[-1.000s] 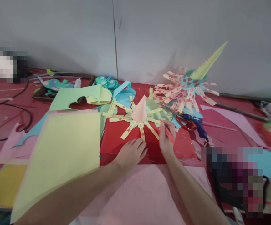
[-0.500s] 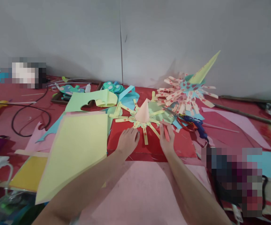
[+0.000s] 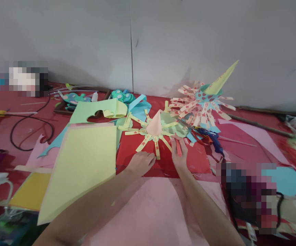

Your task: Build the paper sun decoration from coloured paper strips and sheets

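A paper sunburst hat with a pale pink cone [image 3: 154, 125] sits on a red box [image 3: 127, 155], its yellow strips spread outward. Red stars and letters mark several of the strips. My left hand [image 3: 141, 162] rests low on the box, fingers curled together at the outer end of the front strip [image 3: 157, 147]; the fingertips are partly hidden. In my right hand [image 3: 179, 155] is a red-orange marker [image 3: 179, 148], gripped upright beside the front-right strip [image 3: 166, 144].
A finished-looking hat with a yellow cone [image 3: 221, 78] stands behind right. Scissors [image 3: 200, 135] and a blue glue gun [image 3: 216, 141] lie beside the box. Yellow card sheets [image 3: 86, 164] cover the left; pink paper [image 3: 150, 212] lies in front. Cables [image 3: 32, 116] run across the left side.
My left hand has slid down and slightly right, from the front-left strip to the end of the front strip. My right hand with the marker has shifted slightly left. The view has moved a little.
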Tool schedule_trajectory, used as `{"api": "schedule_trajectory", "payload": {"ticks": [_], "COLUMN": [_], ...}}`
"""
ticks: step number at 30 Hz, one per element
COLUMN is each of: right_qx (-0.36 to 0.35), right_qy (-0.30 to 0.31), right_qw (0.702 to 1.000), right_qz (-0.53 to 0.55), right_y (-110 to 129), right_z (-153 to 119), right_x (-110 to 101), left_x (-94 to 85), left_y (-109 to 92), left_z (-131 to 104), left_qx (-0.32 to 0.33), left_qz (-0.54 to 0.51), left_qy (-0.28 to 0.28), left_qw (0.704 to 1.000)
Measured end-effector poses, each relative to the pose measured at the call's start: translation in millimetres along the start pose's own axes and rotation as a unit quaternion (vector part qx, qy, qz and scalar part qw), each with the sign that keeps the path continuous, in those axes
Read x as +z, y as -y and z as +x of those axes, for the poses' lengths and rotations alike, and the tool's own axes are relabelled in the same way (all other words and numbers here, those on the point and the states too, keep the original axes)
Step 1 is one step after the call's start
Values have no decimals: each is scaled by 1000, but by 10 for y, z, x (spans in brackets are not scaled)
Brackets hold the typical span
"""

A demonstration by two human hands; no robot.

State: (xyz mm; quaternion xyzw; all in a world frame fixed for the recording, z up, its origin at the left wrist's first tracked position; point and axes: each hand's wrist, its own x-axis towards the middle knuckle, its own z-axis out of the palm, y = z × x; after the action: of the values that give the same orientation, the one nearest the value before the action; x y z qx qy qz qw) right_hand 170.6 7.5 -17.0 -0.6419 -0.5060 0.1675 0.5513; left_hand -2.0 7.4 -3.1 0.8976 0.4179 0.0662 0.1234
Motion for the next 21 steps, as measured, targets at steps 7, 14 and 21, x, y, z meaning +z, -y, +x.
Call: {"api": "schedule_trajectory", "payload": {"ticks": [7, 14, 21], "right_qx": [-12, -48, -91], "right_qy": [1, 26, 36], "right_qw": [1000, 998, 995], "right_qz": [19, 7, -25], "right_y": [7, 75, 70], "right_z": [-12, -46, -43], "right_x": [4, 13, -9], "left_x": [-87, -257, -215], "left_y": [-154, -267, -196], "left_z": [39, 113, 185], "left_qx": [-27, -58, -58], "left_qz": [51, 63, 51], "left_qy": [50, 138, 128], "left_qw": [997, 987, 989]}}
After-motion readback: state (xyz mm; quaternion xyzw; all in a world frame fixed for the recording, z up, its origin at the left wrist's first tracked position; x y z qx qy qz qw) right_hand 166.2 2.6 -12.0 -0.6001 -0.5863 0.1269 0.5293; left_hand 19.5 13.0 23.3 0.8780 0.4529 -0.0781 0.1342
